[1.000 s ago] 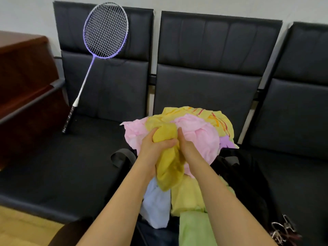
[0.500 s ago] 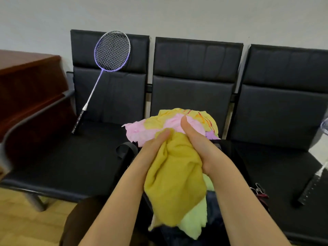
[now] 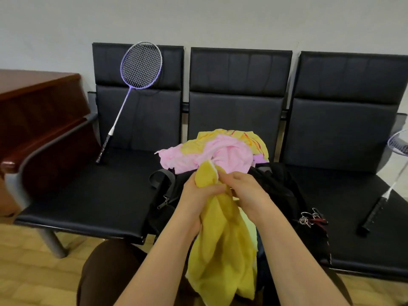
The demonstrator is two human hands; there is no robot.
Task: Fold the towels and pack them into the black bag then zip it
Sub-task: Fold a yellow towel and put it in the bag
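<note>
A mustard-yellow towel (image 3: 220,250) hangs crumpled in front of me, gripped near its top by both hands. My left hand (image 3: 196,195) clasps its upper edge. My right hand (image 3: 245,191) pinches the cloth just to the right, touching the left. Behind them the black bag (image 3: 278,188) lies on the middle seat, with a heap of towels on it: a pink towel (image 3: 223,155) on top and a yellow striped towel (image 3: 245,138) behind it. A pale green towel (image 3: 249,226) shows behind the hanging one.
A row of black seats (image 3: 84,195) stands against the wall. A purple badminton racket (image 3: 136,78) leans on the left seat; another racket (image 3: 384,195) lies on the right seat. A bunch of keys (image 3: 309,218) hangs by the bag. A wooden cabinet (image 3: 33,107) stands left.
The mustard towel has come up out of the heap and now hangs free between my hands. The view has pulled back, showing all three seats and the floor.
</note>
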